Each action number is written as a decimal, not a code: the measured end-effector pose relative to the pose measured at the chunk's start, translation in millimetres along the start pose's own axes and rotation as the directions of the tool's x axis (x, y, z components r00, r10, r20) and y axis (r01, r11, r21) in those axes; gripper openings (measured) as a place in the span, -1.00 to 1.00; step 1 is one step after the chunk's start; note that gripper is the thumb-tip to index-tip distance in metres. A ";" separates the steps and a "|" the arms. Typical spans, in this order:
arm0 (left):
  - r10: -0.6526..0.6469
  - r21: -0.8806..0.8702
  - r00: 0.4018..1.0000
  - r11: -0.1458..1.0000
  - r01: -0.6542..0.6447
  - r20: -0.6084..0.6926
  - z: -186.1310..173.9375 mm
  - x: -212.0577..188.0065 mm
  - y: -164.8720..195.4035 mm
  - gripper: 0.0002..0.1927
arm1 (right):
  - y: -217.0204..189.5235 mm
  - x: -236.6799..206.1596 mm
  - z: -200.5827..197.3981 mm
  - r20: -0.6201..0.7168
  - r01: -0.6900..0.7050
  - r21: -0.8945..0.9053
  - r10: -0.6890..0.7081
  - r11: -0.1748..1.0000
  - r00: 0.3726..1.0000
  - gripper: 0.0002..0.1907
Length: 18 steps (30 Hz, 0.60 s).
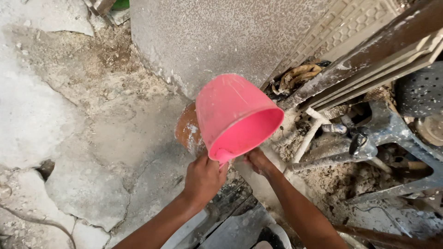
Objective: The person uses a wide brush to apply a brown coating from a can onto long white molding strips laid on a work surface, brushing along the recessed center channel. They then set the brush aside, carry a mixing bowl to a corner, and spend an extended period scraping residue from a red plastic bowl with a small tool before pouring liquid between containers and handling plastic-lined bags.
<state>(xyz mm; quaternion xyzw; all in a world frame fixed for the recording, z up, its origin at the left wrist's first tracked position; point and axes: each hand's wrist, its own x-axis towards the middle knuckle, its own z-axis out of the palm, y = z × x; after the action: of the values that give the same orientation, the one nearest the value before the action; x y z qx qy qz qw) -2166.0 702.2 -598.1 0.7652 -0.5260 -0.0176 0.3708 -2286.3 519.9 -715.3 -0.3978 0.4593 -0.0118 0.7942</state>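
I tip pink bucket (233, 115) over, left hand (203, 177) gripping rim, right hand (258, 161) pinching rim; brown pot (187, 129) behind. Next, I think: steady hold.

Pink bucket (233, 115), speckled grey wall (207, 37)

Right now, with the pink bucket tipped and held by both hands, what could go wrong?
1. The pink bucket is tilted with its mouth facing down toward the person; anything left inside could spill onto the left hand or right hand.
2. Both hands seem to grip only the lower rim, so the bucket could slip and fall.
3. The cracked concrete floor is uneven and dusty, so footing may be poor.
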 end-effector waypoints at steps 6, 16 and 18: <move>0.250 0.081 0.967 0.966 -0.246 -0.041 0.0 0.6 14.2 -0.78 | -8.1 -13.4 -3.9 -0.007 0.062 -0.060 -0.063 0.996 0.998 -0.65; 0.446 0.200 0.894 0.881 -0.428 -0.053 13.6 -7.9 -16.9 -0.81 | -14.9 -33.0 -14.2 -0.046 0.233 -0.233 -0.250 0.944 0.967 -0.62; 0.069 0.029 0.998 0.997 -0.069 0.010 11.1 -3.1 -41.4 -0.90 | -21.7 -38.8 -4.2 0.021 0.259 -0.360 -0.270 0.896 0.963 -0.61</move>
<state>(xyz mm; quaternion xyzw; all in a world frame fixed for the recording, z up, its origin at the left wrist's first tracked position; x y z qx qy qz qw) -2139.3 705.8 -631.5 0.7517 -0.5541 -0.0006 0.3577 -2304.4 517.4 -674.5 -0.5947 0.4072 -0.0412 0.6920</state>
